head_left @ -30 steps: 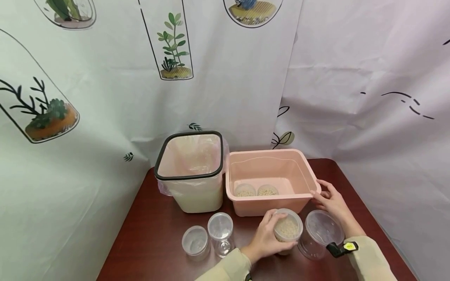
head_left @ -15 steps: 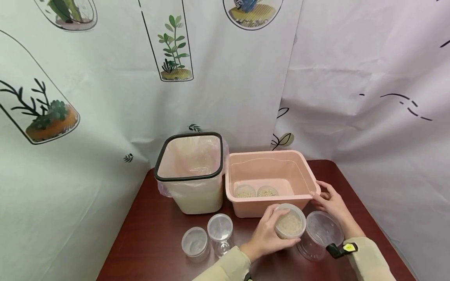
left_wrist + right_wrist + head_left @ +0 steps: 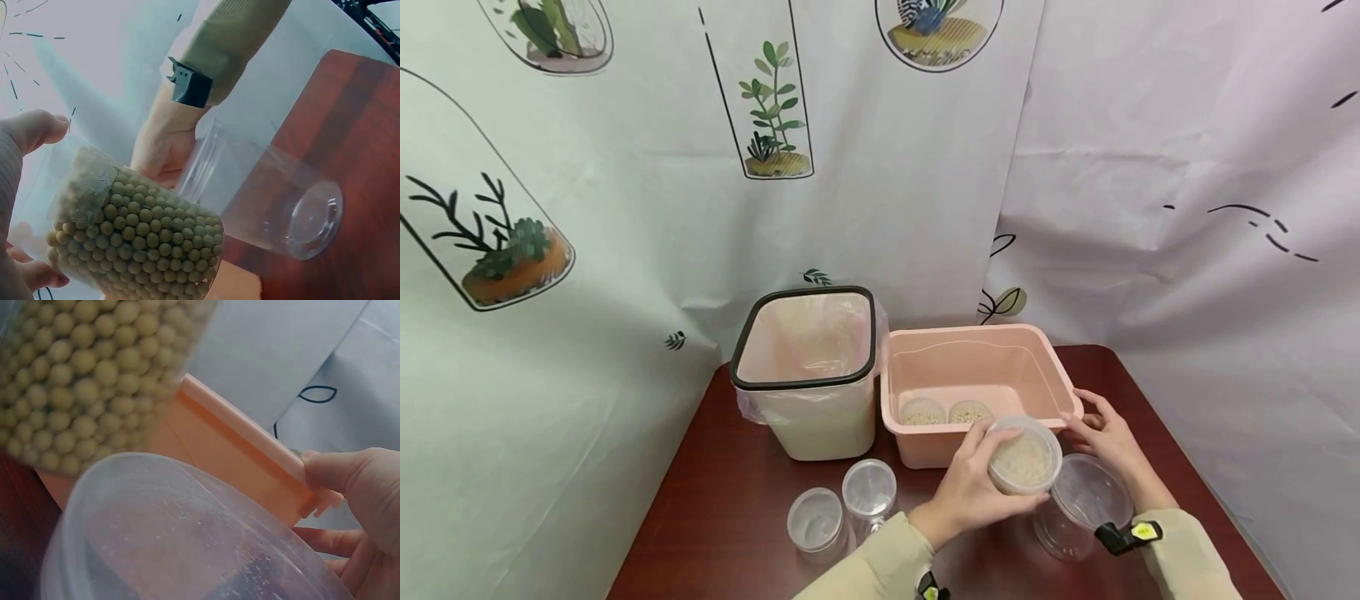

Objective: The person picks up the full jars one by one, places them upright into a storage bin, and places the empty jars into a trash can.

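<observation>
My left hand (image 3: 973,492) grips a lidded clear plastic jar (image 3: 150,231) full of round, pale dried beans. The jar is raised in front of the pink plastic basin (image 3: 925,450), tilted, its lid facing up toward the head camera. Thumb and fingers of my right hand (image 3: 1108,442) pinch the basin's rim at its front right corner. Just below that hand stands a clear lidded jar (image 3: 181,537) with no beans in it. Inside the basin, near its front wall, sit a bean jar (image 3: 922,412) and, right beside it, another bean jar (image 3: 970,412).
Left of the basin stands a whitish bin (image 3: 823,421) with a black rim and a plastic liner. In front of the bin are a short clear jar (image 3: 815,521) and a taller clear jar (image 3: 869,490). Everything rests on a dark red table (image 3: 700,508) against a printed curtain (image 3: 910,208).
My left hand has lifted the bean jar up and slightly right, toward the basin, tilting it. My right hand keeps its hold on the rim. The head view has shifted slightly.
</observation>
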A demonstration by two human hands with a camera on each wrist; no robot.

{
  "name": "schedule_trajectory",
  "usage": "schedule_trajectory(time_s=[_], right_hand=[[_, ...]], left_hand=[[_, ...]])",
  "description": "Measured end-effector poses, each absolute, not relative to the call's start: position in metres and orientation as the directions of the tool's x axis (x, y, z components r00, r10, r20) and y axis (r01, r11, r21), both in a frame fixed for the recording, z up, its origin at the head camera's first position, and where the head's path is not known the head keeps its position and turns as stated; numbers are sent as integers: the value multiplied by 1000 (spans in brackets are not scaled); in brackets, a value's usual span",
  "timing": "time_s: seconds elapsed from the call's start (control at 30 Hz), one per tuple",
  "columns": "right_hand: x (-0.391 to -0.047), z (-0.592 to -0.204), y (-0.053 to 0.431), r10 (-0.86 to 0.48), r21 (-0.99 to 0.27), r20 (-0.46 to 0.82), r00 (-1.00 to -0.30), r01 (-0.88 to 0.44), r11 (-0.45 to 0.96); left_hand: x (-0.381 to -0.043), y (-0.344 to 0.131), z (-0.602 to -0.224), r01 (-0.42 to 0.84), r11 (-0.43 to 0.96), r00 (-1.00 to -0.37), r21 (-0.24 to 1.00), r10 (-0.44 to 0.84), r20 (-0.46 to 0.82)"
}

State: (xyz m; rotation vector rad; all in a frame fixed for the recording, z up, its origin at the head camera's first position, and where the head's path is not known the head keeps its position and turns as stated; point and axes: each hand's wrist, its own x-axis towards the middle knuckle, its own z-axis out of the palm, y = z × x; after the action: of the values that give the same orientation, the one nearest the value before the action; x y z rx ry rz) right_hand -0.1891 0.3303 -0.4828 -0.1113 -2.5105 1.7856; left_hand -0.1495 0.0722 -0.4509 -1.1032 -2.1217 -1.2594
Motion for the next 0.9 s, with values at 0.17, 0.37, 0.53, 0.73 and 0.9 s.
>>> schedule_trajectory(time_s=[0.17, 0.37, 0.53, 0.73, 0.9], right_hand=[[-189, -483, 330, 88, -956, 4, -996, 22, 293], [-190, -483, 330, 103, -942, 5, -995, 30, 334], [-190, -485, 332, 104, -933, 20, -994, 19, 359], [-191, -487, 331, 113, -946, 52, -992, -13, 323], [-189, -483, 329, 93, -954, 19, -996, 9, 300]], left_hand=[[-154, 74, -437, 854, 273, -521, 444, 416, 745], [-157, 79, -420, 894, 262, -444, 364, 405, 799], [-160, 84, -406, 917, 237, -393, 319, 408, 824], [-169, 90, -393, 934, 205, -354, 292, 418, 837], [-179, 96, -385, 932, 189, -360, 311, 363, 859]])
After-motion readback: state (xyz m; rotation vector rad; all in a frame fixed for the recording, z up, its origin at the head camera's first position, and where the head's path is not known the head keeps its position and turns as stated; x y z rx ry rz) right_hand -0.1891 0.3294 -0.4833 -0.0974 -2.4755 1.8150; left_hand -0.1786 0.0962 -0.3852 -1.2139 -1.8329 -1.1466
